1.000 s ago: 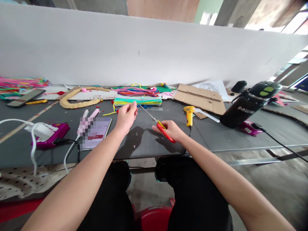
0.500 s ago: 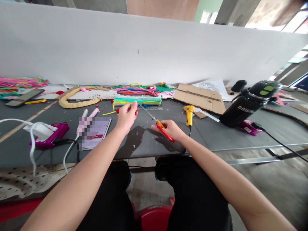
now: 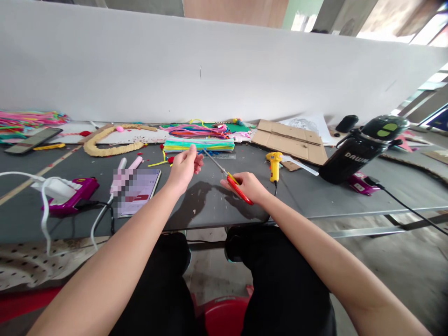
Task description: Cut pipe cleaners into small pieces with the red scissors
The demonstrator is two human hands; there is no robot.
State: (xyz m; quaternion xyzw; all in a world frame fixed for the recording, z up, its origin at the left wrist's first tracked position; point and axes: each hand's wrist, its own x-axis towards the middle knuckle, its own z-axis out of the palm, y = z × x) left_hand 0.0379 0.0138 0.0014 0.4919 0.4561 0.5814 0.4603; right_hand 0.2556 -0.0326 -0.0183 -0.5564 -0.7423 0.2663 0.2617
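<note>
My right hand (image 3: 249, 185) grips a pair of scissors (image 3: 240, 187) with red and yellow handles. Their long metal blades look closed together and point up and left. Close to the blade tips is my left hand (image 3: 185, 168), its thumb raised and its fingers loosely curled apart from the thumb. I see nothing held in it. Just beyond the hands lies a bundle of turquoise and yellow pipe cleaners (image 3: 199, 146), and behind it another, mostly pink bundle of pipe cleaners (image 3: 196, 132).
A yellow glue gun (image 3: 274, 166) stands to the right, before folded cardboard (image 3: 290, 140) and a black bottle (image 3: 357, 151). On the left are a wrapped curved form (image 3: 115, 149), a phone (image 3: 143, 191), a purple power strip (image 3: 75, 198) and white cables. A white panel (image 3: 210, 70) rises behind.
My left hand has moved slightly left and its fingers have spread from a pinch. The scissors in my right hand have barely moved.
</note>
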